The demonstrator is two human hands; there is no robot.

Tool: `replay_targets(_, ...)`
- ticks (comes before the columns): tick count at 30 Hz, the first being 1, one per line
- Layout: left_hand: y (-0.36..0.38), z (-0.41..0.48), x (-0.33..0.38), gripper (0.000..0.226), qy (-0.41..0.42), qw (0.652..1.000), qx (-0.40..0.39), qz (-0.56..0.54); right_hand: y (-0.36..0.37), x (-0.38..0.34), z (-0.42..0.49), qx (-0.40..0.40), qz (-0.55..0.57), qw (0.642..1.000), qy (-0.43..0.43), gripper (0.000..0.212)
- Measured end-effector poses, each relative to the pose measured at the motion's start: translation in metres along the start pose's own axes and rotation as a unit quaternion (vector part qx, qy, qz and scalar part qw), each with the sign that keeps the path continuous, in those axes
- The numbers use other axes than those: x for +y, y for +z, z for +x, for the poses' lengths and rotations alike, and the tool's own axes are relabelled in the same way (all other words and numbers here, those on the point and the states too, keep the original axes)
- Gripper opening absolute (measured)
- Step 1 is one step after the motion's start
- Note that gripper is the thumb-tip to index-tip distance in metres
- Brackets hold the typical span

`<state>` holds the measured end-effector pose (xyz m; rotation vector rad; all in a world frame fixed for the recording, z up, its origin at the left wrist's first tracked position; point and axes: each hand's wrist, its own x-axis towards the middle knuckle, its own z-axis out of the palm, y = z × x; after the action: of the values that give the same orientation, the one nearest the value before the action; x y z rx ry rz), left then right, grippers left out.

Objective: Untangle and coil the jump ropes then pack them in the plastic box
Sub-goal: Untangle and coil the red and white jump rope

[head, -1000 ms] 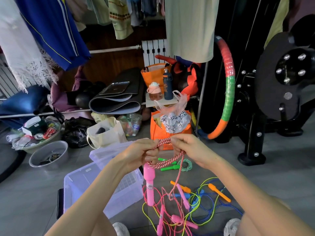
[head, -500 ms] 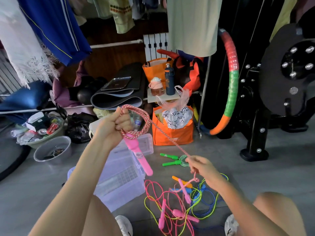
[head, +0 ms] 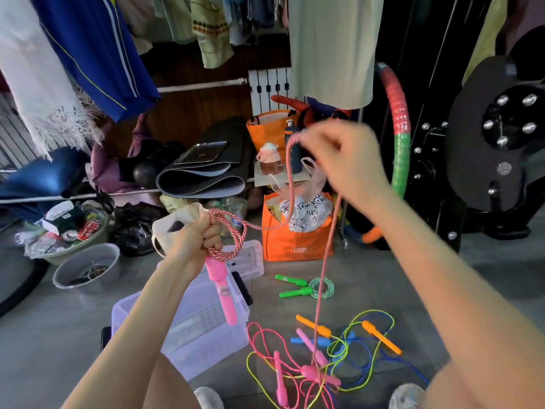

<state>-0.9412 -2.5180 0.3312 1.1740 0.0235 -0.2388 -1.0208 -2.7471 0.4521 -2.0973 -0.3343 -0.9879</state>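
Left hand fist clamped on a few coils of the pink-and-white rope, its pink handle hanging down over the open plastic box on the floor. Right hand is raised and motion-blurred; it looks like fingers pinching the same rope, one strand dropping into the tangled pile between the feet. Green rope lies coiled on the floor just past the box.
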Motion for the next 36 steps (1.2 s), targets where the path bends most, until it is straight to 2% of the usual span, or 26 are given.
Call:
replay_targets(3, 0.000, 0.001, -0.002, 0.035, -0.020, 0.999, -0.002, -0.035, -0.026, -0.037, 0.055, 0.132, 0.003, 0.988, -0.074, 0.017)
replay_targets(6, -0.001, 0.000, -0.004, 0.034, -0.024, 0.999, -0.003, -0.047, -0.021, -0.027, 0.063, 0.142, -0.068, 0.984, -0.082, 0.024)
replay_targets(8, -0.003, -0.001, -0.005, 0.033, -0.022, 0.999, -0.002, -0.049, -0.003, 0.001, 0.044, 0.075, -0.161, 0.982, -0.062, 0.028)
replay_targets(10, -0.003, -0.002, -0.008, 0.034, -0.022, 0.999, 0.008, -0.032, 0.017, 0.035, 0.013, -0.030, -0.263, 0.964, -0.024, 0.031)
replay_targets(12, -0.002, -0.003, -0.010, 0.036, -0.022, 1.000, 0.016, -0.010, 0.034, 0.061, -0.023, -0.151, -0.359, 0.921, 0.007, 0.026)
replay_targets(14, 0.000, -0.003, -0.013, 0.038, -0.014, 1.000, 0.016, 0.022, 0.049, 0.072, -0.059, -0.271, -0.421, 0.866, -0.020, 0.019)
replay_targets(15, 0.000, -0.004, -0.015, 0.038, -0.005, 0.999, 0.012, 0.050, 0.053, 0.072, -0.074, -0.321, -0.414, 0.851, -0.039, 0.019)
replay_targets(17, 0.002, -0.005, -0.020, 0.037, 0.010, 0.993, -0.001, 0.117, 0.056, 0.065, -0.094, -0.392, -0.332, 0.857, -0.035, 0.021)
replay_targets(21, 0.003, -0.011, -0.032, 0.038, 0.019, 0.968, -0.033, 0.250, 0.050, 0.046, -0.091, -0.466, -0.108, 0.875, 0.073, 0.016)
replay_targets(24, 0.007, -0.021, -0.037, 0.042, 0.014, 0.951, -0.064, 0.301, 0.050, 0.045, -0.080, -0.451, -0.005, 0.887, 0.104, 0.013)
replay_targets(27, 0.018, -0.033, -0.036, 0.038, 0.000, 0.960, -0.086, 0.267, 0.054, 0.041, -0.072, -0.431, 0.019, 0.897, 0.094, 0.014)
replay_targets(30, 0.022, -0.034, -0.040, 0.037, -0.002, 0.962, -0.111, 0.249, 0.058, 0.030, -0.068, -0.441, 0.055, 0.892, 0.086, 0.018)
replay_targets(33, 0.025, -0.035, -0.043, 0.033, -0.005, 0.959, -0.132, 0.249, 0.060, 0.022, -0.063, -0.432, 0.091, 0.890, 0.115, 0.027)
replay_targets(36, 0.032, -0.042, -0.045, 0.047, -0.034, 0.970, -0.155, 0.182, 0.062, 0.022, -0.055, -0.389, 0.119, 0.899, 0.160, 0.032)
